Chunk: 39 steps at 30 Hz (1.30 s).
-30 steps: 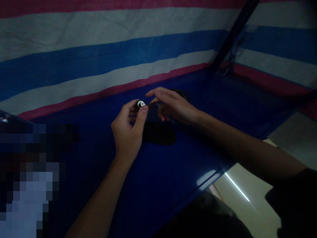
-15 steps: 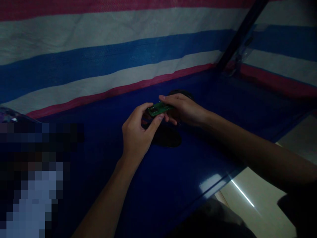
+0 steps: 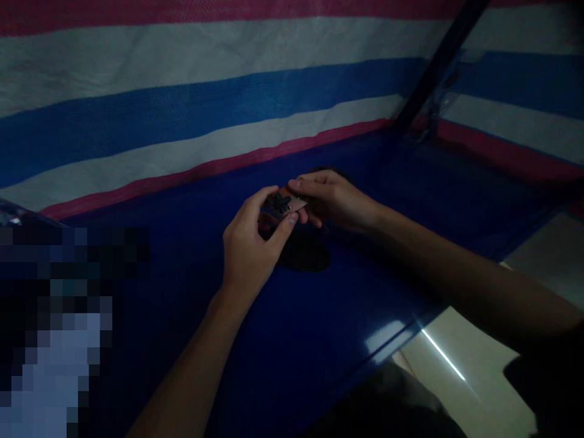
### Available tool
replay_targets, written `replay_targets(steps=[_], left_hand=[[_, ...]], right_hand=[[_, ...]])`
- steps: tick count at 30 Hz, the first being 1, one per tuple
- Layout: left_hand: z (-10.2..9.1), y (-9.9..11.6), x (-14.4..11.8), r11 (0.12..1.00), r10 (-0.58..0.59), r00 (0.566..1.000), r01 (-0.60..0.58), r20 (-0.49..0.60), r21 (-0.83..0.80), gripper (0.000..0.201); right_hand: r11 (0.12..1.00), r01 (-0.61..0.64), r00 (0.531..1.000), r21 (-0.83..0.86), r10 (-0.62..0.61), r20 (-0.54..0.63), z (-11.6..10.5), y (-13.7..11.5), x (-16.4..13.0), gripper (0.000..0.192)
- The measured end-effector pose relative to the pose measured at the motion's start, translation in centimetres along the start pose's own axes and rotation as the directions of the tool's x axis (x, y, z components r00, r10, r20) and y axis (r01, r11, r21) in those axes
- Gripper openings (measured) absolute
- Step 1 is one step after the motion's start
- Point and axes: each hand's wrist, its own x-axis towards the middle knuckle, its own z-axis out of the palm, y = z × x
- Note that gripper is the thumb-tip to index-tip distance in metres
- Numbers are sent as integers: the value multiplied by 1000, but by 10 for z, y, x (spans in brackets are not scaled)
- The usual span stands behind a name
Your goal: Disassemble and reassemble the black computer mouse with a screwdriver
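A small circuit board (image 3: 297, 204) is held above the blue table between both my hands. The face toward me looks pale and brownish, with black parts (image 3: 280, 203) on its left half. My left hand (image 3: 249, 240) is closed on the board's left end, forefinger at the far edge and thumb at the near edge. At the right end, my right hand (image 3: 335, 196) pinches it with the thumb on top; some of its fingers are hidden behind. Just below the hands lies a dark oval thing (image 3: 306, 252), its kind too dark to make out.
The blue tabletop (image 3: 283, 340) ends at a front edge on the lower right. A striped sheet (image 3: 205, 100) hangs behind it, with a dark post (image 3: 426, 82) at the corner. Another dark object (image 3: 326, 168) lies partly hidden behind my right hand. The lower left is pixelated.
The circuit board has been turned: its green face showed before, and now the side with black parts faces me. Both hands stay in nearly the same place.
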Motion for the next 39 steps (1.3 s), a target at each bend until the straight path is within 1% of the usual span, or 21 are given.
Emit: replay_targets(steps=[2, 4, 5, 6, 9, 11, 13, 15, 16, 18, 20, 22, 24, 25, 27, 29, 32, 34, 35, 37, 39], left_hand=[[-1, 1, 0, 1000, -8, 1000, 9, -11, 26, 35], [-3, 2, 0, 999, -49, 998, 49, -37, 7, 31], [-4, 3, 1, 997, -71, 996, 71, -50, -10, 30], [-5, 4, 1, 995, -96, 993, 94, -62, -29, 30], [-6, 5, 2, 985, -165, 984, 160, -67, -72, 38], [-5, 5, 2, 981, -181, 982, 176, -60, -80, 38], [-4, 2, 2, 985, -156, 986, 150, -66, -88, 34], [-2, -1, 2, 993, -97, 993, 91, -70, -82, 53], [-1, -2, 2, 996, -63, 996, 59, -60, -67, 58], [-1, -4, 1, 1000, -19, 999, 18, -26, -25, 50], [-1, -4, 0, 1000, -25, 999, 25, -22, -7, 38], [-2, -2, 0, 998, -57, 997, 56, -56, -14, 35], [-4, 1, 1, 997, -74, 993, 72, -88, -21, 30], [-5, 2, 1, 997, -77, 992, 76, -95, -18, 28], [-6, 4, 2, 996, -84, 992, 83, -93, -9, 29], [-7, 4, 2, 996, -92, 992, 92, -91, -14, 33], [-4, 1, 2, 996, -71, 993, 66, -93, -57, 33], [-2, -2, 1, 999, -15, 997, 11, -76, -50, 48], [-2, -2, 1, 999, 14, 998, -16, -62, -30, 52], [-1, -2, 0, 999, 47, 998, -47, -42, 18, 47], [-1, 0, 0, 999, 28, 998, -26, -49, 36, 39]], right_hand=[[1000, 19, 999, -7, -19, -30, 1, 0, -1, 32], [994, 104, 992, -26, -106, -75, 3, 0, -2, 30], [988, 152, 985, -43, -154, -73, 4, -1, -3, 32], [980, 190, 980, -64, -193, -47, 5, -1, -4, 34], [961, 249, 968, -120, -247, 33, 8, -3, -5, 25], [967, 232, 973, -107, -232, 13, 7, -3, -4, 29], [983, 178, 983, -44, -179, -30, 6, -3, -3, 33], [994, 103, 994, 36, -102, -36, 4, -3, -2, 32], [996, 60, 998, 68, -59, -15, 3, -3, -1, 32], [996, -24, 999, 87, 20, 49, 2, -3, -1, 32], [998, -35, 998, 60, 31, 58, 2, -2, -1, 31], [999, 49, 999, 18, -49, 2, 3, -1, -1, 28], [986, 160, 987, -37, -161, -22, 4, -1, -2, 32], [976, 205, 978, -73, -207, -12, 4, -1, -3, 33], [953, 266, 964, -146, -266, 23, 6, -3, -3, 26], [941, 284, 959, -184, -284, 26, 7, -3, -3, 27], [968, 225, 973, -115, -230, -34, 7, -3, -3, 32], [988, 152, 985, -24, -153, -83, 5, -3, -2, 32], [995, 101, 991, 23, -99, -89, 4, -3, -2, 31], [995, -22, 998, 99, 28, -54, 1, -5, -2, 30], [984, -99, 995, 146, 102, -17, -1, -6, -2, 31]])
